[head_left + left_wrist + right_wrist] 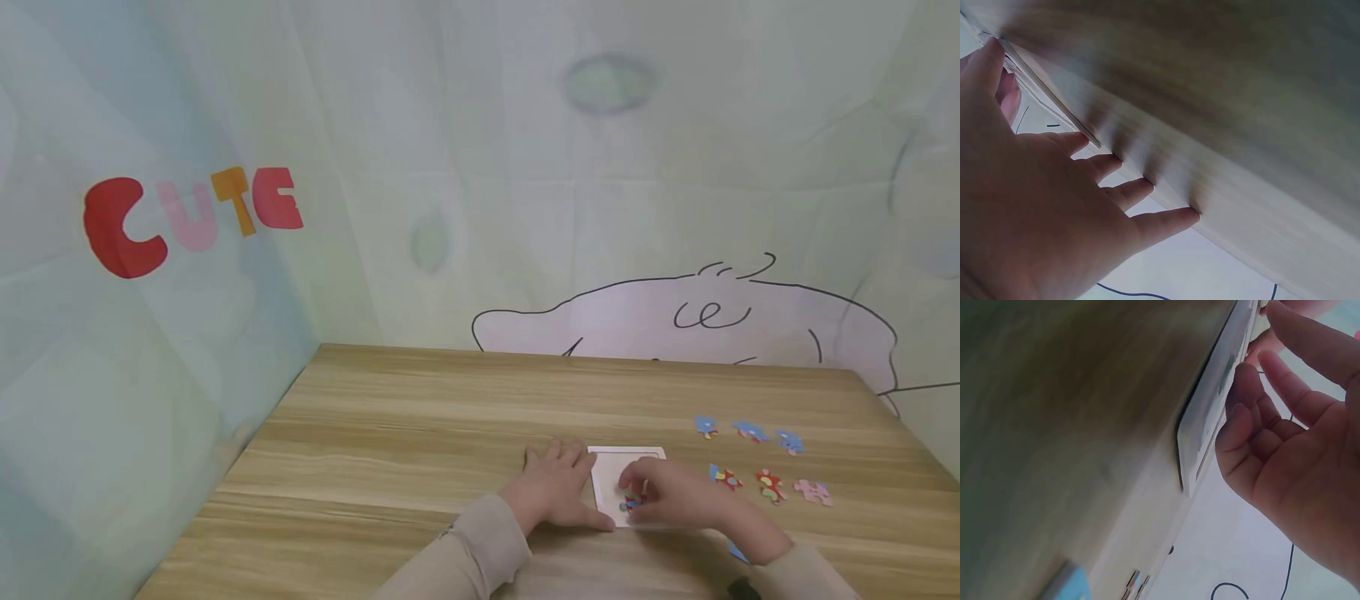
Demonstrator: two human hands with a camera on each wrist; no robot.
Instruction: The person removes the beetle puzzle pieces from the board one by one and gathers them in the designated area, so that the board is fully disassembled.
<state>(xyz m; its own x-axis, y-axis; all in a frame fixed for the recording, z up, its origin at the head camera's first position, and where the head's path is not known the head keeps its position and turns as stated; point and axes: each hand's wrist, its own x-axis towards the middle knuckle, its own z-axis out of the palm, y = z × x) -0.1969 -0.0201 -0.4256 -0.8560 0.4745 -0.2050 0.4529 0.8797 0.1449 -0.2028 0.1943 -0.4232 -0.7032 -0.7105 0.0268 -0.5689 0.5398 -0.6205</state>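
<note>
A white puzzle tray with a raised rim lies on the wooden table. At its left side my left hand rests with fingers spread, the thumb along the tray's near-left corner. In the left wrist view, the fingertips touch the tabletop. My right hand is over the tray, its curled fingers and thumb at a small red and blue jigsaw piece near the tray's lower left. The fingers partly cover that piece. The right wrist view shows the curled right hand close against the tray.
Right of the tray lie loose jigsaw pieces: several blue ones at the back, such as one piece, then a red piece and a pink piece. Another blue piece sits partly under the right forearm. A printed curtain stands behind the table.
</note>
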